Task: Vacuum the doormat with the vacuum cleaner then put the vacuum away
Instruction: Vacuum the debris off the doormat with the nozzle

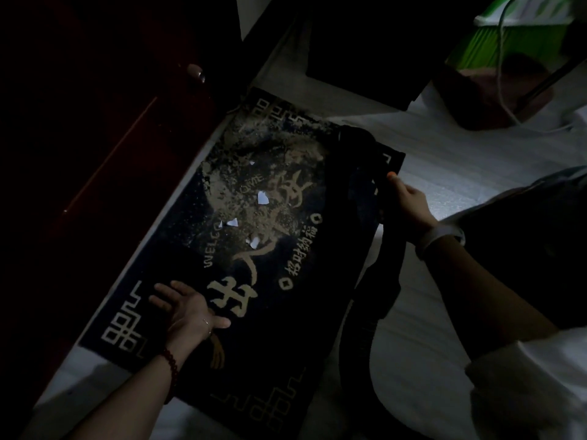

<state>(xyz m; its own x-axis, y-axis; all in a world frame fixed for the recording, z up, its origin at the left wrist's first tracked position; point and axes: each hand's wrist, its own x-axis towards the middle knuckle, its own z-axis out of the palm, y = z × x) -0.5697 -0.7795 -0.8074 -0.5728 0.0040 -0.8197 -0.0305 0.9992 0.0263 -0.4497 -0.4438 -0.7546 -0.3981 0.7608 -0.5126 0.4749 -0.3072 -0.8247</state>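
Note:
A dark doormat (286, 328) with gold characters lies on the pale floor beside a door. Sandy dirt (254, 173) and a few white paper scraps (262, 197) cover its far half. My left hand (187, 308) presses flat on the mat's near left part, fingers spread. My right hand (409, 201) grips the black vacuum cleaner (362, 160), whose dark body lies along the mat's right edge. A dark hose or strap (389, 265) hangs down from it. The scene is very dim, so the vacuum's shape is hard to make out.
A dark red wooden door (95, 138) with a round knob (195, 73) borders the mat on the left. A dark box or cabinet (365, 58) stands at the far side. A green broom (514, 36) and a white cable (502, 90) sit at the upper right. My knee (524, 265) is at the right.

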